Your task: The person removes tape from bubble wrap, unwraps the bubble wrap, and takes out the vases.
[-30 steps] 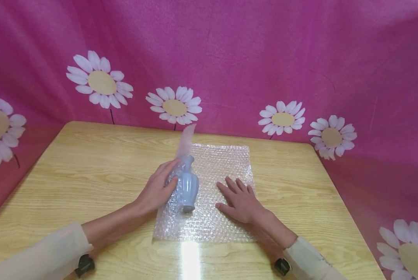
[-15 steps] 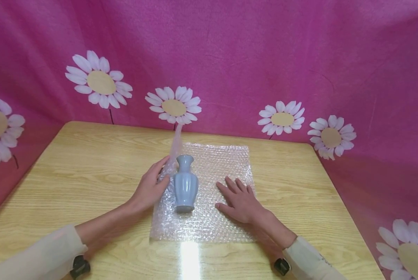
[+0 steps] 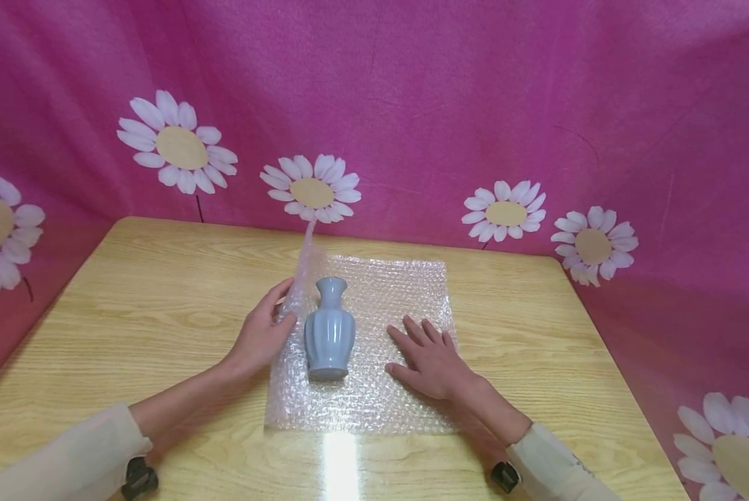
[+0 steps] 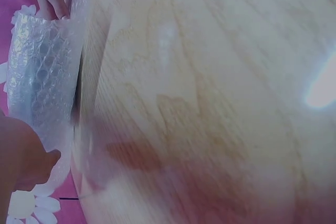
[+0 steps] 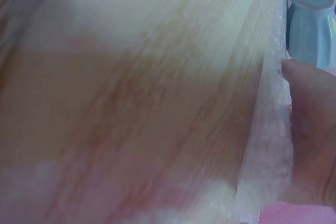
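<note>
The left flap of bubble wrap (image 3: 390, 296) has come back off my blue vase (image 3: 330, 337).
From my head, the vase, which was partly behind the flap a second ago, lies on its side in full view on the wrap, mouth far, base near; my left hand (image 3: 257, 335) pinches the raised left edge, while my right hand (image 3: 434, 360) stays spread on the sheet at right, so I judge the wrapping is not yet done. At my left wrist, the lifted plastic stands between camera and vase, showing it only faintly. At my right wrist, the vase's base shows bare beyond my thumb, above the desk (image 5: 147, 103).
</note>
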### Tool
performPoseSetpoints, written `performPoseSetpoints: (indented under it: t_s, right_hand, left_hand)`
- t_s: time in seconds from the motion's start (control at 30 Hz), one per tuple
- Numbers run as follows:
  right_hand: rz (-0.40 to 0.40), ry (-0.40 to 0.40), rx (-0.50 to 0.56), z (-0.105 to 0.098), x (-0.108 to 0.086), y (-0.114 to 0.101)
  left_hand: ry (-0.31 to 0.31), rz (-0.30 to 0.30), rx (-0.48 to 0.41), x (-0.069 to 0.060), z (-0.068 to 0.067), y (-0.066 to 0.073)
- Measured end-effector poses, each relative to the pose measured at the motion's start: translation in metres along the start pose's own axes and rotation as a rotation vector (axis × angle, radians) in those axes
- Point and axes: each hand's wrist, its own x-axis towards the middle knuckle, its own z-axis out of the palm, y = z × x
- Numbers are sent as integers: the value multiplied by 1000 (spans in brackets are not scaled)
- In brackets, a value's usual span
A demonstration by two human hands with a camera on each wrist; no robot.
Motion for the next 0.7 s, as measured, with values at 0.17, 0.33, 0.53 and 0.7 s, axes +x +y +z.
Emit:
performPoseSetpoints:
  t_s: [0.17, 0.33, 0.53, 0.7]
  right_hand:
    - [-2, 3, 6, 0, 0, 0]
    - [-4, 6, 3, 1, -1, 0]
    - [-3, 4, 1, 0, -1, 0]
    - [1, -5, 1, -1, 0, -1]
  left_hand:
    - [16, -34, -23, 1, -2, -4]
    - [22, -81, -63, 2, -4, -4]
    - [25, -111, -112, 2, -8, -5]
    - [31, -138, -151, 4, -11, -8]
